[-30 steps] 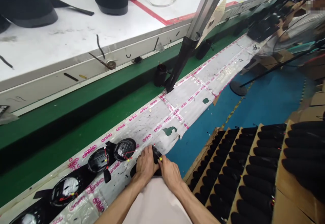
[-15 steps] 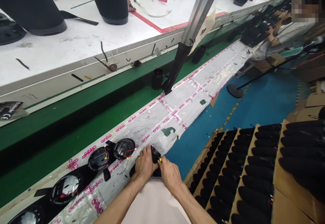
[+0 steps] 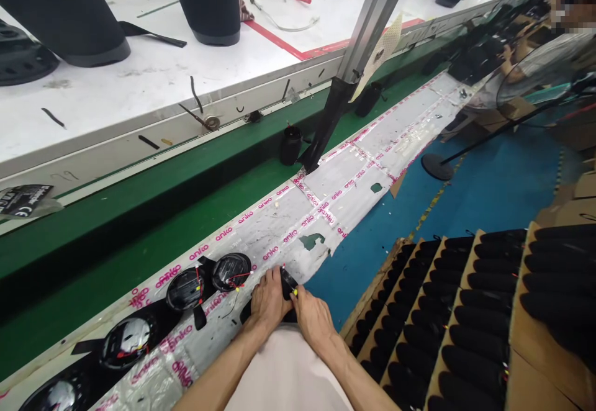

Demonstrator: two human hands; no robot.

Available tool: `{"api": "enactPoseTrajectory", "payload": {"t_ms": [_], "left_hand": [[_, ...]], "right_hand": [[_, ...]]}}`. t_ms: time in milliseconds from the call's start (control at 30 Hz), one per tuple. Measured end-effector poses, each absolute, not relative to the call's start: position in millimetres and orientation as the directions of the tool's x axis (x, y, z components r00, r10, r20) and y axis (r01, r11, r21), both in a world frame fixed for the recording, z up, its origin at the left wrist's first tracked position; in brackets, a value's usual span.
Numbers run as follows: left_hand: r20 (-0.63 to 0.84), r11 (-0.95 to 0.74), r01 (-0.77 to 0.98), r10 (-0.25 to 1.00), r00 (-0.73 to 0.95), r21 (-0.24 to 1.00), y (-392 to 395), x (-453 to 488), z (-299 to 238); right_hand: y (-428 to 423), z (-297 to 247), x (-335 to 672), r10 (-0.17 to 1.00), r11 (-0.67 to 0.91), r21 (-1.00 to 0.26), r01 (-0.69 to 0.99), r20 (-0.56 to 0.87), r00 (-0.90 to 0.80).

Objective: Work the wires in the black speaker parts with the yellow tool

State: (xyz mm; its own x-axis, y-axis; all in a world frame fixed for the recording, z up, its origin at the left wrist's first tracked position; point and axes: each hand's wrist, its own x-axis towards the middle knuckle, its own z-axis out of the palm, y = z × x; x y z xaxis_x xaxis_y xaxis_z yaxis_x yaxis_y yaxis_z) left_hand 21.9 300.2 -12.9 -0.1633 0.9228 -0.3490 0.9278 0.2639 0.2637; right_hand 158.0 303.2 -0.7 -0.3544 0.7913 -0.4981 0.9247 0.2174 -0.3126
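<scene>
Close to my body, a black cylindrical housing (image 3: pixel 289 281) lies tilted at the bench edge, mostly covered by my hands. My left hand (image 3: pixel 270 297) is wrapped over its side, fingers pointing away from me. At its near-right end, my right hand (image 3: pixel 313 316) is closed, thumb and fingertips at the rim beside a small yellow connector (image 3: pixel 294 292). What exactly the right fingertips pinch is hidden. To the left of my hands rest several similar black housings (image 3: pixel 231 271), their open ends facing up with red wires and yellow connectors showing.
A long bench (image 3: pixel 326 184) covered with taped white sheeting runs away to the right. Beyond it are a green channel (image 3: pixel 153 212), a metal post (image 3: pixel 367 32) and a white worktop (image 3: pixel 153 88). Cartons of black cylinders (image 3: pixel 447 311) stand at right. A co-worker (image 3: pixel 516 63) is farther along.
The view has shifted slightly, so the surroundings sit a little farther right. Both hands keep nearly the same grip on the housing.
</scene>
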Motion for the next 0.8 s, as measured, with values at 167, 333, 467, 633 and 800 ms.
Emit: {"api": "enactPoseTrajectory", "payload": {"t_ms": [167, 333, 467, 633, 800], "left_hand": [[-0.339, 0.267, 0.93, 0.925, -0.174, 0.253, 300.9, 23.9, -13.5], [-0.358, 0.277, 0.929, 0.917, -0.178, 0.247, 302.1, 23.9, -13.9], [-0.357, 0.268, 0.933, 0.918, -0.172, 0.241, 302.5, 23.1, -14.1], [-0.37, 0.272, 0.934, 0.913, -0.174, 0.232, 304.1, 24.9, -10.9], [-0.357, 0.265, 0.937, 0.918, -0.172, 0.227, 304.5, 26.5, -11.3]], "right_hand": [[305.1, 1.0, 150.7, 0.782, 0.205, -0.251, 0.946, -0.54, -0.312], [308.0, 3.8, 147.7, 0.758, 0.21, -0.229, 0.95, -0.576, -0.306], [312.6, 8.2, 147.7, 0.747, 0.219, -0.238, 0.946, -0.583, -0.32], [320.0, 9.7, 148.1, 0.721, 0.236, -0.259, 0.936, -0.599, -0.348], [325.6, 10.9, 143.9, 0.71, 0.256, -0.279, 0.926, -0.595, -0.376]]}}
